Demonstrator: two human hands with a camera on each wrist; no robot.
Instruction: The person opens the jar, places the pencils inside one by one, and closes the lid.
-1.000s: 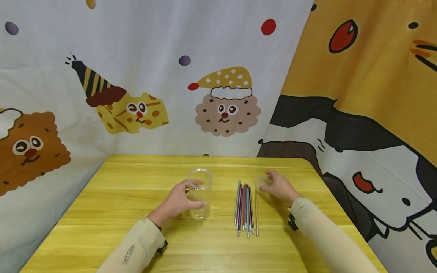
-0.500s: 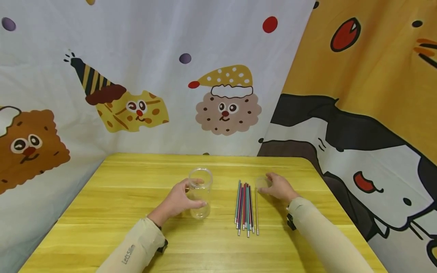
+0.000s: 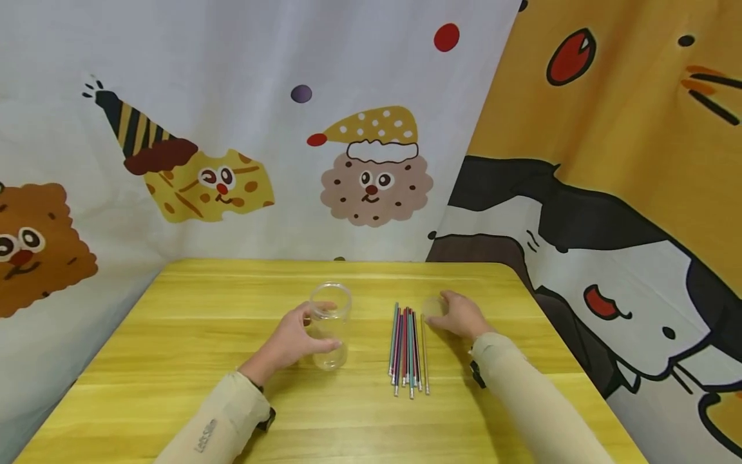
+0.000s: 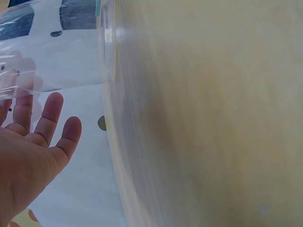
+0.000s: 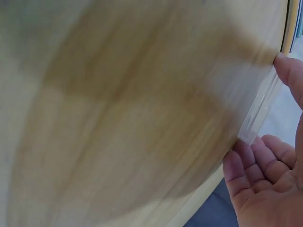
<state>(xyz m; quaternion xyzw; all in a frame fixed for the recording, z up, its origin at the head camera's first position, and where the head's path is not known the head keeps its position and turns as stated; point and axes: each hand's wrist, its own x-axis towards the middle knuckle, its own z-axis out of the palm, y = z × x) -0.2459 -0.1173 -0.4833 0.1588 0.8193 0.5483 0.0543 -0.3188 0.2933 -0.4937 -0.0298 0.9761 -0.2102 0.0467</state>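
An uncapped clear plastic jar (image 3: 332, 325) stands upright on the wooden table. My left hand (image 3: 290, 340) holds it from the left, thumb in front and fingers round the far side. The left wrist view shows that hand (image 4: 28, 151) beside the jar wall (image 4: 57, 61), little finger off it. Farther right, my right hand (image 3: 462, 316) grips a flat, round clear lid (image 3: 431, 307) lying on the table. In the right wrist view the lid's edge (image 5: 258, 109) sits between thumb and fingers. A bundle of pencils (image 3: 403, 351) lies between the hands.
One gold pencil (image 3: 426, 361) lies slightly apart, to the right of the bundle, its far end close to the lid. The yellow wooden table (image 3: 232, 290) ends at a cartoon-printed curtain (image 3: 243, 64) behind and to the right.
The head view has shifted slightly, so everything appears a little farther left. Both hands keep their places at the jar and the lid; the pencils have not moved.
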